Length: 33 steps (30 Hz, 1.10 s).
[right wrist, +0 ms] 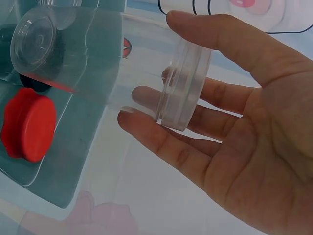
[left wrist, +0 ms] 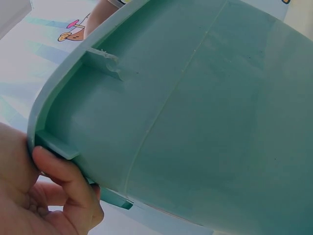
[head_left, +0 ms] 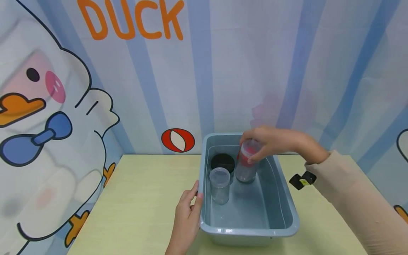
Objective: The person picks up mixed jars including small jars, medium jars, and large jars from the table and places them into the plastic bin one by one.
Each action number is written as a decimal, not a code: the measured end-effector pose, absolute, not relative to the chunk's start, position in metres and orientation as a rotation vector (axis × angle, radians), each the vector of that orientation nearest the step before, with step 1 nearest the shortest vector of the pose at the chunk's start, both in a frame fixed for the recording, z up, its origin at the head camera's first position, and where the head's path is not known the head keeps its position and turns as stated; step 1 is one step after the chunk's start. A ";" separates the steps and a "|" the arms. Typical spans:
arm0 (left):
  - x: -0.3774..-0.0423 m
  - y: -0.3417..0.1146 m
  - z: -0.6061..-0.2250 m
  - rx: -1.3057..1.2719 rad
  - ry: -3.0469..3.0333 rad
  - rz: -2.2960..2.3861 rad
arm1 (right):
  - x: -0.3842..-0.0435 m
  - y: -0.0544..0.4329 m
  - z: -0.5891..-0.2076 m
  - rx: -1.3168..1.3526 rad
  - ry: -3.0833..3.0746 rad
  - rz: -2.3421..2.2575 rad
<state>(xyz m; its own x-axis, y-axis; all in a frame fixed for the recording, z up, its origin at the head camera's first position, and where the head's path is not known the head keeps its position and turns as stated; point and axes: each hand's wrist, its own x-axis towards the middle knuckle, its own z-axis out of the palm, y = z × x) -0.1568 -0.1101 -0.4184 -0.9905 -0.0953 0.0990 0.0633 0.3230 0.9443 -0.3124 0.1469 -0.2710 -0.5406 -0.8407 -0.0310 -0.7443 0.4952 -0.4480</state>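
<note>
My right hand (head_left: 267,143) holds a clear plastic jar (right wrist: 93,63) by its top, with thumb and fingers spread around the translucent lid (right wrist: 185,81). The jar stands upright in or just above a blue-grey plastic basin (head_left: 251,232); whether it touches the bottom, I cannot tell. My left hand (head_left: 188,216) grips the basin's left rim, its fingers (left wrist: 68,181) curled at the edge. Inside the basin, a second clear lidded jar (head_left: 220,187) stands near the left wall. Behind that jar is a round black-topped thing (head_left: 223,162). A red scalloped cap (right wrist: 32,125) shows beside the held jar, its lower part hidden.
The basin stands on a pale yellow table (head_left: 153,198), close to the back edge. Behind it hangs a striped blue and white cloth (head_left: 242,63) with duck drawings. A small black device (head_left: 302,180) is at the right wrist by the beige sleeve (head_left: 353,198).
</note>
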 end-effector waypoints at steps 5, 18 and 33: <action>-0.157 -0.110 -0.418 0.037 -2.437 -1.750 | -0.314 0.143 -0.275 -1.307 2.487 -0.570; -0.157 -0.110 -0.418 0.020 -2.405 -1.754 | -0.320 0.134 -0.287 -1.276 2.425 -0.562; -0.157 -0.108 -0.420 0.015 -2.401 -1.742 | -0.327 0.124 -0.304 -1.264 2.409 -0.499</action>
<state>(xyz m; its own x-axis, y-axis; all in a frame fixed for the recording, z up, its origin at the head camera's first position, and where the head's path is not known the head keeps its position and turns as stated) -0.1574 -0.1085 -0.4201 -0.9846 -0.1108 0.1353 0.0943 0.3153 0.9443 -0.3272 0.1238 -0.3042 -0.5269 -0.8347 -0.1606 -0.7021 0.5338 -0.4712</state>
